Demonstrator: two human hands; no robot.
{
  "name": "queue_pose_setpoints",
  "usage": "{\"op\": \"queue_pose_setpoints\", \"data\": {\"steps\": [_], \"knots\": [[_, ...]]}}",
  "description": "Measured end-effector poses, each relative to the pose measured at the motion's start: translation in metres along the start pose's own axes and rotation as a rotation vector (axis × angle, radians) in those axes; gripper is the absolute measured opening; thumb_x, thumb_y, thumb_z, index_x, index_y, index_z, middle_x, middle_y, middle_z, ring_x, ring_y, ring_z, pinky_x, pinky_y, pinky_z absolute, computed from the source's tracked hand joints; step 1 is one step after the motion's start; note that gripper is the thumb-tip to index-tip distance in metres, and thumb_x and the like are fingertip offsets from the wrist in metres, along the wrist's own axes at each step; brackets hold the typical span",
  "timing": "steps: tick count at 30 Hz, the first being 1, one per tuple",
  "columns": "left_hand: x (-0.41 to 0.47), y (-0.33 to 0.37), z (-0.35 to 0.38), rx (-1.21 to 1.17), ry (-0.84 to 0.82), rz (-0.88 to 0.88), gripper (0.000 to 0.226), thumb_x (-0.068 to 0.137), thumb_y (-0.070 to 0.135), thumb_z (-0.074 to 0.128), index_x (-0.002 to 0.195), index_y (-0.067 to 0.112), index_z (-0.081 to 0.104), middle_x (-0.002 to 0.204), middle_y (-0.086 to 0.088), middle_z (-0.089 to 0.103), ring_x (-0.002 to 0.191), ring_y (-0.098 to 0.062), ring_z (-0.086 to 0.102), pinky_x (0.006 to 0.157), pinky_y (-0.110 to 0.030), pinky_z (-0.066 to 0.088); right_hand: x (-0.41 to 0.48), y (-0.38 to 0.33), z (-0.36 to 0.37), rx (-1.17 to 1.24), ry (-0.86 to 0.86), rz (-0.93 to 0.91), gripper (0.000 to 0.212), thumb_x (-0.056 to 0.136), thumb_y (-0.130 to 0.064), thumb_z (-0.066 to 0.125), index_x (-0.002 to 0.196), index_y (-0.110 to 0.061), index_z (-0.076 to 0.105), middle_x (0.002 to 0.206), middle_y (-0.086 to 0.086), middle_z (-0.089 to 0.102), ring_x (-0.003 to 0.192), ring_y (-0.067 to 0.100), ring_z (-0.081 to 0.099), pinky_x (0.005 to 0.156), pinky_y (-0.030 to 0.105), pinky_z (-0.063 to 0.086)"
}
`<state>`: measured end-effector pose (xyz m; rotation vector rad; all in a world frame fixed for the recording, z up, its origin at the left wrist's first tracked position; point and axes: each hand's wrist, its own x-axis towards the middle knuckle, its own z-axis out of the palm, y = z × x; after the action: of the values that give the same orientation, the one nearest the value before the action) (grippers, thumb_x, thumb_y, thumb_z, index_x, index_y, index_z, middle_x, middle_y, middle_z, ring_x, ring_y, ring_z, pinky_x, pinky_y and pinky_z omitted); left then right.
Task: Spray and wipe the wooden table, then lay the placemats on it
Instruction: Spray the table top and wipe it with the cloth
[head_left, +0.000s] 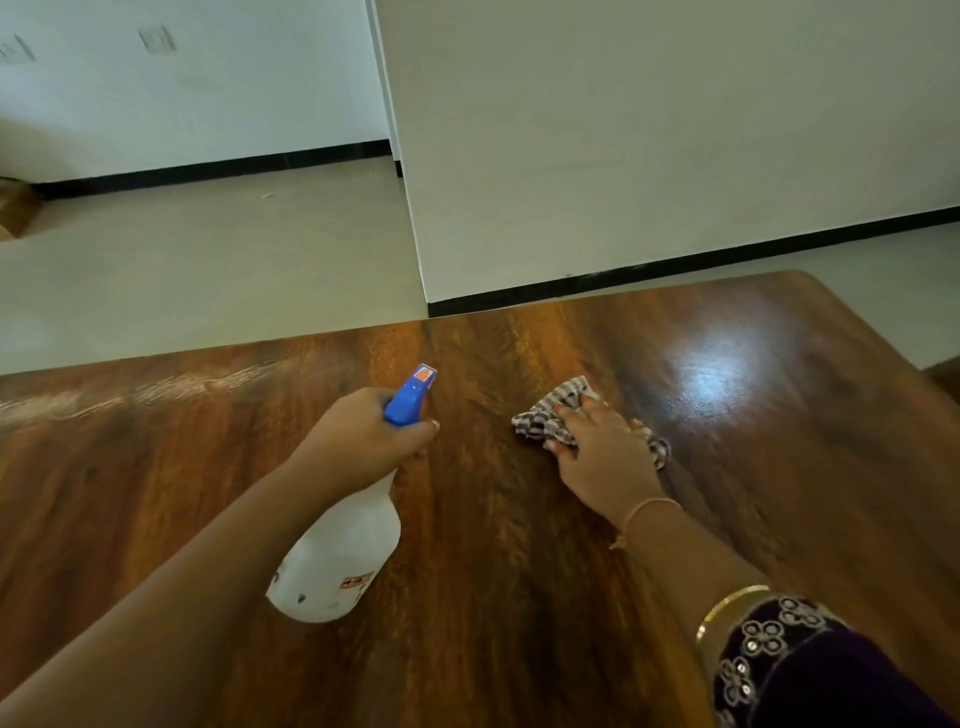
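The left hand (363, 441) has its fingers curled round the neck of a white spray bottle (337, 556) with a blue top, over the wooden table (519, 571). The right hand (602, 457) presses a checked cloth (540, 421) on the table, fingers spread.

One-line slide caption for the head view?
Left hand grips a tilted spray bottle while the right hand presses a checked cloth on the wooden table.
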<state>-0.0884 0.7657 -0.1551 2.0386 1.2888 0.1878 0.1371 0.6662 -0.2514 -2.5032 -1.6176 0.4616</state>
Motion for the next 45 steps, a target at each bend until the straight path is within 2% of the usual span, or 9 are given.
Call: {"op": "queue_pose_setpoints", "data": {"steps": [6, 11, 17, 22, 26, 32, 37, 42, 45], "knots": [[0.007, 0.018, 0.015, 0.019, 0.12, -0.02, 0.021, 0.087, 0.026, 0.06, 0.071, 0.012, 0.058, 0.075, -0.018, 0.069, 0.068, -0.029, 0.066, 0.064, -0.026, 0.051, 0.002, 0.004, 0.004, 0.0, 0.025, -0.054, 0.054, 0.098, -0.045, 0.038, 0.148, -0.029, 0.028, 0.158, 0.003, 0.021, 0.145, 0.027, 0.02, 0.116, 0.053, 0.008], [0.014, 0.025, 0.022, -0.027, 0.064, 0.018, 0.016, 0.084, 0.022, 0.061, 0.07, 0.018, 0.054, 0.059, -0.003, 0.058, 0.054, -0.012, 0.055, 0.054, -0.018, 0.039, 0.012, 0.047, -0.011, -0.004, 0.017, -0.143, 0.049, 0.098, -0.04, 0.041, 0.144, -0.027, 0.037, 0.153, 0.002, 0.032, 0.141, 0.023, 0.029, 0.116, 0.048, 0.024], [0.017, 0.025, 0.025, -0.047, 0.095, 0.03, 0.021, 0.081, 0.019, 0.063, 0.062, 0.019, 0.052, 0.045, 0.005, 0.047, 0.039, 0.0, 0.046, 0.041, -0.011, 0.034, 0.027, 0.161, -0.047, 0.088, 0.157, 0.345, 0.047, 0.098, -0.028, 0.044, 0.139, -0.005, 0.043, 0.143, 0.021, 0.041, 0.131, 0.038, 0.038, 0.108, 0.053, 0.032], [0.018, 0.023, 0.019, -0.097, 0.078, 0.008, 0.012, 0.082, 0.018, 0.061, 0.071, 0.011, 0.059, 0.062, -0.01, 0.06, 0.054, -0.016, 0.054, 0.055, -0.022, 0.041, 0.049, 0.137, -0.054, 0.084, 0.118, 0.565, 0.055, 0.094, -0.04, 0.043, 0.14, -0.009, 0.039, 0.146, 0.023, 0.033, 0.133, 0.044, 0.032, 0.111, 0.059, 0.024], [0.018, 0.019, 0.015, -0.126, 0.088, 0.002, 0.015, 0.083, 0.017, 0.059, 0.084, 0.002, 0.063, 0.083, -0.024, 0.066, 0.063, -0.027, 0.057, 0.065, -0.031, 0.046, 0.072, 0.058, -0.04, -0.036, 0.113, 0.284, 0.045, 0.094, -0.037, 0.039, 0.127, -0.009, 0.05, 0.134, 0.019, 0.047, 0.123, 0.038, 0.044, 0.105, 0.058, 0.035], [0.019, 0.02, 0.018, -0.177, 0.082, 0.003, 0.018, 0.076, 0.029, 0.059, 0.074, 0.011, 0.061, 0.056, -0.003, 0.064, 0.049, -0.007, 0.053, 0.052, -0.016, 0.044, 0.071, -0.065, 0.002, -0.067, 0.049, -0.287, 0.053, 0.095, -0.04, 0.041, 0.145, -0.025, 0.033, 0.156, 0.007, 0.026, 0.142, 0.029, 0.024, 0.116, 0.056, 0.01], [0.023, 0.018, 0.02, -0.169, 0.105, 0.011, 0.018, 0.077, 0.028, 0.059, 0.063, 0.022, 0.051, 0.045, 0.007, 0.057, 0.04, 0.002, 0.047, 0.044, -0.009, 0.038, 0.08, -0.042, 0.0, -0.079, 0.021, -0.468, 0.052, 0.095, -0.043, 0.041, 0.145, -0.029, 0.036, 0.153, 0.0, 0.033, 0.142, 0.021, 0.027, 0.116, 0.053, 0.02], [0.022, 0.005, 0.011, -0.282, 0.17, -0.039, 0.014, 0.079, 0.021, 0.061, 0.069, 0.017, 0.052, 0.057, -0.003, 0.06, 0.043, -0.001, 0.05, 0.044, -0.011, 0.04, 0.102, 0.048, -0.029, 0.037, 0.208, -0.024, 0.039, 0.096, -0.028, 0.048, 0.132, -0.012, 0.049, 0.135, 0.013, 0.049, 0.121, 0.03, 0.048, 0.104, 0.049, 0.039], [0.017, -0.004, 0.007, -0.34, 0.212, -0.024, 0.016, 0.079, 0.021, 0.059, 0.078, 0.005, 0.059, 0.053, 0.0, 0.059, 0.042, 0.0, 0.047, 0.044, -0.011, 0.04, 0.118, 0.077, -0.042, 0.039, 0.158, 0.35, 0.048, 0.098, -0.032, 0.042, 0.136, -0.002, 0.042, 0.14, 0.026, 0.04, 0.127, 0.043, 0.04, 0.107, 0.057, 0.032]]}}
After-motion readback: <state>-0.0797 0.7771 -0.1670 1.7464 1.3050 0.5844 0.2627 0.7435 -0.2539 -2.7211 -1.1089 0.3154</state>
